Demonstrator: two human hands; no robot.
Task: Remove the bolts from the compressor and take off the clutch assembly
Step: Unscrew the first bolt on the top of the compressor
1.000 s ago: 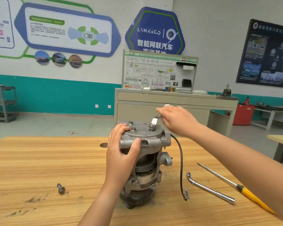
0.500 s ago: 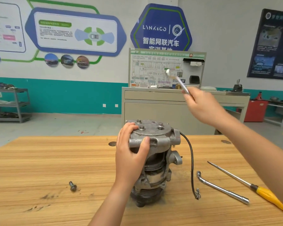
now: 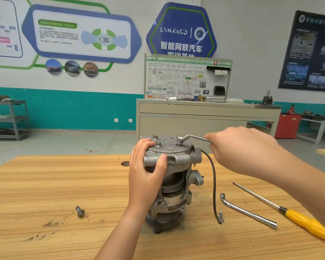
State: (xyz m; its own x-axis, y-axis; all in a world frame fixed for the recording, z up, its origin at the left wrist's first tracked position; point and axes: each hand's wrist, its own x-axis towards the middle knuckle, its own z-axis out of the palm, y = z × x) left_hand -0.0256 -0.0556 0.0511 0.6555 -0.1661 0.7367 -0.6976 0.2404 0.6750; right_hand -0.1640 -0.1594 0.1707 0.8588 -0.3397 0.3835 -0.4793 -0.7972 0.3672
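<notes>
A grey metal compressor (image 3: 174, 177) stands upright on the wooden table (image 3: 45, 184), its dark pulley end down. My left hand (image 3: 147, 171) grips the left side of its top cover, thumb on the front lug. Two bolts (image 3: 156, 141) stick up from the cover's left part. My right hand (image 3: 238, 147) holds the handle of a bent metal wrench (image 3: 192, 137), and the wrench's head sits on a bolt at the far right of the cover. A black wire (image 3: 213, 184) hangs from the compressor's right side down to the table.
One loose bolt (image 3: 80, 212) lies on the table to the left of the compressor. To the right lie an L-shaped socket wrench (image 3: 248, 212) and a yellow-handled screwdriver (image 3: 296, 217). A beige training bench (image 3: 204, 117) stands behind the table.
My right hand had lifted the wrench off the cover and up into the air. It has come back down, and the wrench head sits on a bolt again. My left hand kept its grip.
</notes>
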